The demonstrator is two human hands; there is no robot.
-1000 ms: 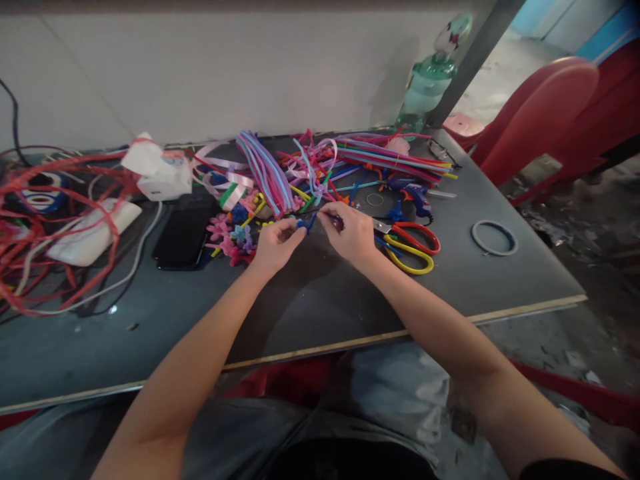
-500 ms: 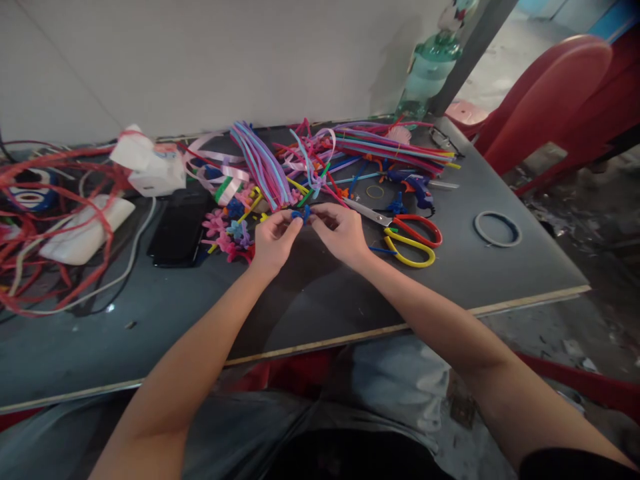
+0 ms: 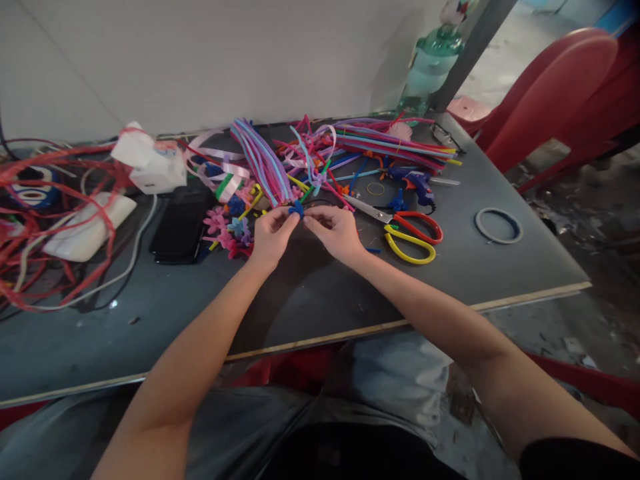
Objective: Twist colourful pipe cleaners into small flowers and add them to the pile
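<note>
Between my fingertips is a small bent piece of blue pipe cleaner (image 3: 297, 209). My left hand (image 3: 274, 233) pinches it from the left, thumb and forefinger closed. From the other side my right hand (image 3: 336, 230) grips it too, its fingers curled; the fingers partly hide its shape. Left of my left hand lies a pile of pink and light-blue pipe-cleaner flowers (image 3: 230, 230). Beyond the hands rests a bundle of purple and blue pipe cleaners (image 3: 263, 163). Scissors (image 3: 410, 237) with red and yellow handles lie right of my right hand.
A glue gun (image 3: 417, 183), a grey tape ring (image 3: 499, 225) and a green bottle (image 3: 433, 70) are at the right. At the left are a black phone (image 3: 179, 227), tangled red ribbon (image 3: 107, 233) and a white charger (image 3: 157, 167). More pipe cleaners (image 3: 400, 147) lie at the back.
The blue pipe cleaner has been turned and drawn together between my fingertips, looking more compact now. My right hand has shifted slightly left.
</note>
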